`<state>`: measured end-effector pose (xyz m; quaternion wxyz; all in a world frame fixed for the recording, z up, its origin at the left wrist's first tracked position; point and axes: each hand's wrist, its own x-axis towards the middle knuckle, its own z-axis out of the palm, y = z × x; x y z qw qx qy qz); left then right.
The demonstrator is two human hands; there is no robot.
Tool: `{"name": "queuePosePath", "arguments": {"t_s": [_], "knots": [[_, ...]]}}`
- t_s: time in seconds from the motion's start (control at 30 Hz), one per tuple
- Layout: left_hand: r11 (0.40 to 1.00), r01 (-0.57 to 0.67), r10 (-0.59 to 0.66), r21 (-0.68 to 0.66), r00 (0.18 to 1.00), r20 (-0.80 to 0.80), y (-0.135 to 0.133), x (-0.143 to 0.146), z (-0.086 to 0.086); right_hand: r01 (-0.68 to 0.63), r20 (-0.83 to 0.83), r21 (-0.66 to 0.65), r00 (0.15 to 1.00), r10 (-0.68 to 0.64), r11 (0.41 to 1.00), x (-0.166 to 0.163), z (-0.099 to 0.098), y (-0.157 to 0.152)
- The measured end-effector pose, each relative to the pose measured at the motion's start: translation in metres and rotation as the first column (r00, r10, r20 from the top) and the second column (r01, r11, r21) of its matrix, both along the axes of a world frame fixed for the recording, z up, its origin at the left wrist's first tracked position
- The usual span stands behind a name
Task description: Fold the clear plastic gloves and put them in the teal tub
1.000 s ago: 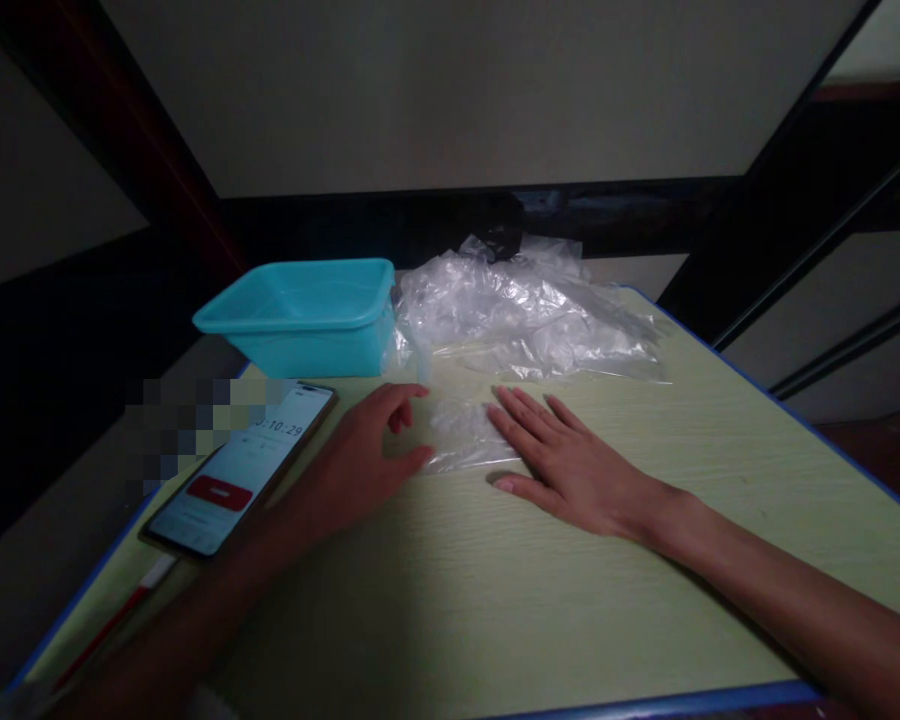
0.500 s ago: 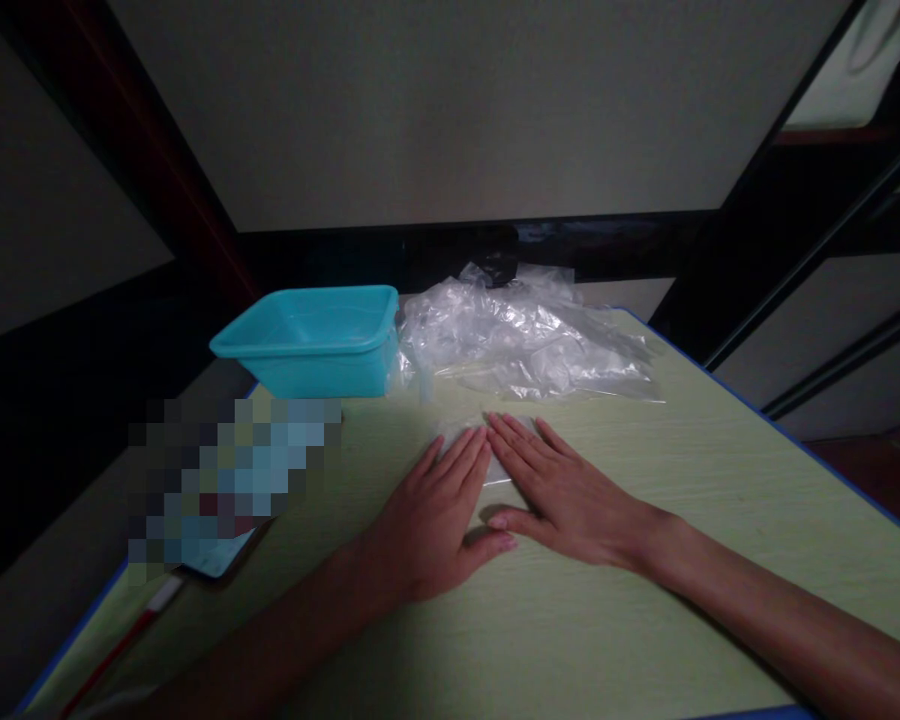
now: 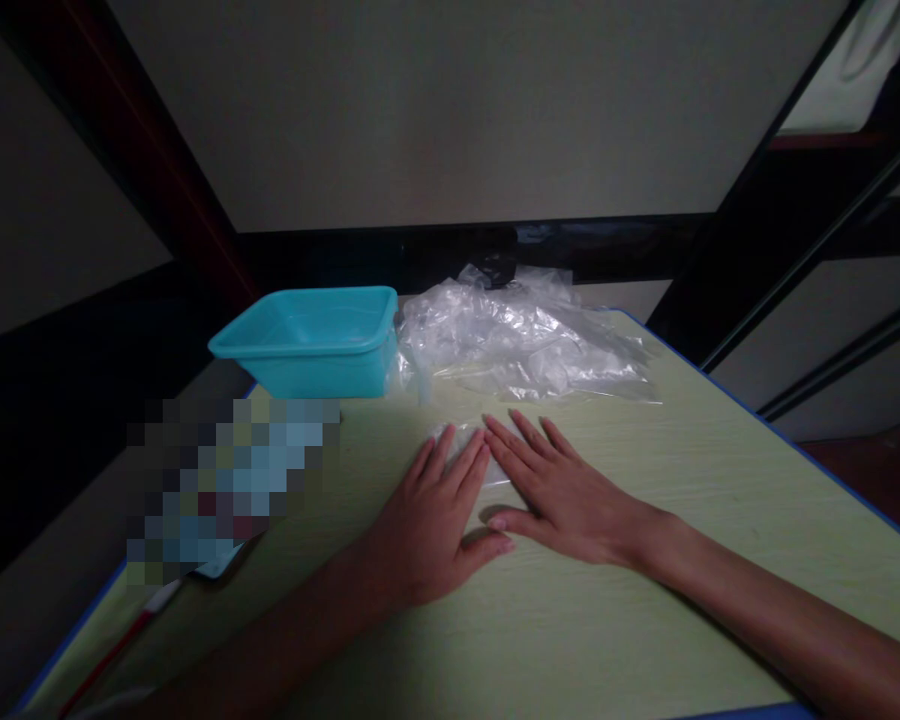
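My left hand and my right hand lie flat side by side on a pale green table, fingers stretched out. Both press down on a small clear plastic bag, most of which is hidden under the palms. Just beyond the fingertips lies a crumpled pile of clear plastic bags. A turquoise plastic tub stands to the left of the pile.
A phone lies at the left of the table under a blurred patch. A red and white pen rests near the table's blue left edge. A dark frame and a wall rise behind the table.
My left hand moved from beside the phone to the small bag and flattened out next to my right hand. The view shifted slightly downward.
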<state>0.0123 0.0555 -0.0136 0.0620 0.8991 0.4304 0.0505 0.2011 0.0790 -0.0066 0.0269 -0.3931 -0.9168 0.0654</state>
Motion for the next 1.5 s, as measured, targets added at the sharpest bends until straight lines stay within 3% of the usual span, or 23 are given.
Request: {"name": "queuePosePath", "arguments": {"t_s": [0.37,0.83,1.1,1.3,1.5], "knots": [[1.0,0.0,0.001,0.019,0.999,-0.034,0.0,0.0,0.001,0.047,-0.027,0.029,0.999,-0.047,0.998,0.001,-0.004,0.0],[0.953,-0.212,0.219,0.218,0.976,-0.01,-0.008,-0.001,-0.012,0.025,0.04,0.016,0.999,-0.026,1.0,0.003,-0.005,0.002],[0.921,-0.253,0.251,0.296,0.967,0.045,-0.008,-0.002,-0.02,0.027,0.023,0.051,0.999,-0.028,0.998,0.002,-0.006,0.001],[0.926,-0.212,0.195,0.311,0.977,0.085,-0.01,-0.005,-0.017,0.038,-0.024,0.045,0.999,-0.037,0.998,0.004,-0.006,0.001],[0.947,-0.043,-0.055,0.318,0.954,0.293,-0.014,-0.006,0.002,0.039,-0.239,-0.056,0.97,-0.051,0.998,0.019,0.005,0.014]]}}
